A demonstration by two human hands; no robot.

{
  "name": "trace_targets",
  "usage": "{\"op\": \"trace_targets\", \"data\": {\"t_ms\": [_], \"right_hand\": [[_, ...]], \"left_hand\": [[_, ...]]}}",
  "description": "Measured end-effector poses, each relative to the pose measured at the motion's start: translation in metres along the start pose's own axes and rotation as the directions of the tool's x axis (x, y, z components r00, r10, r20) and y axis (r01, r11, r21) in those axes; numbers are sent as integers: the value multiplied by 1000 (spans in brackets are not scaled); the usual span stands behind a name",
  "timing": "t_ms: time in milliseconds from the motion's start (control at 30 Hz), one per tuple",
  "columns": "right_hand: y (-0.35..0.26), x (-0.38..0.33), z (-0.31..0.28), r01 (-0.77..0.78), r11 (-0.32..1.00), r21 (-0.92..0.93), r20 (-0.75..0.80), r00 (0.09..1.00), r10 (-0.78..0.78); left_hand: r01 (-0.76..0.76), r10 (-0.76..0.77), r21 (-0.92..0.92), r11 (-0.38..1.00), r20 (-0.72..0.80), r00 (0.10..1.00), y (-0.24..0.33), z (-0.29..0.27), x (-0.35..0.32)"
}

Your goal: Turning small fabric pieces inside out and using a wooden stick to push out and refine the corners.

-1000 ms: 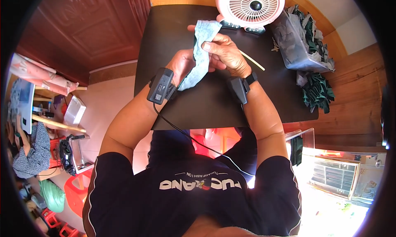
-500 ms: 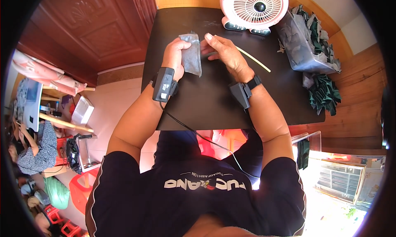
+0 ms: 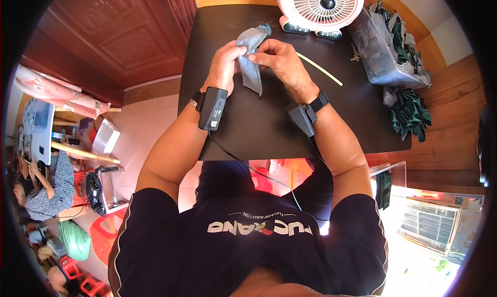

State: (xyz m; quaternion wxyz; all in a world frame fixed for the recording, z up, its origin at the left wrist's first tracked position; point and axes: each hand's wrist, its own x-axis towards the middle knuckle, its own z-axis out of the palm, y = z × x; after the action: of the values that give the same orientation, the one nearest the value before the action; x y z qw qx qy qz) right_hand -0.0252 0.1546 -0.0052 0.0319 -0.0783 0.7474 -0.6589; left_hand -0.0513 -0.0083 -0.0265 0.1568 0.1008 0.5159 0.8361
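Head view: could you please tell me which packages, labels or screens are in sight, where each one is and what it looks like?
Clear plastic bag: table's right end, beside the fan; bulging, stuffed with grey and green cloth pieces.
Shirt print: on the person's dark shirt, lower middle; white lettering with a small red and green mark.
Screens: none clearly visible.

Black T-shirt (image 3: 248,235), strapped wrist devices (image 3: 212,108)

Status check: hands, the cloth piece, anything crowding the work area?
Left hand and right hand both pinching the grey cloth piece, held up over the black table. Fan and thin pale stick close by, not touching.
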Motion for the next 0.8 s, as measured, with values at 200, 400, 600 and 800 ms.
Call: {"op": "trace_targets", "data": {"t_ms": [200,400,600,800], "right_hand": [[-8,-5,3,-54,955,293,11,999,53],[4,3,-1,43,996,84,-92,995,-35],[6,1,1,145,988,-54,4,989,-145],[-5,-2,-1,64,998,-2,70,995,-64]], "left_hand": [[-24,33,90,996,-97,995,-3,0,2],[-212,281,291,933,-222,934,8,-4,1],[63,-66,253,965,0,998,4,4,-3],[-5,-1,231,973,26,1000,3,-4,-1]]}}
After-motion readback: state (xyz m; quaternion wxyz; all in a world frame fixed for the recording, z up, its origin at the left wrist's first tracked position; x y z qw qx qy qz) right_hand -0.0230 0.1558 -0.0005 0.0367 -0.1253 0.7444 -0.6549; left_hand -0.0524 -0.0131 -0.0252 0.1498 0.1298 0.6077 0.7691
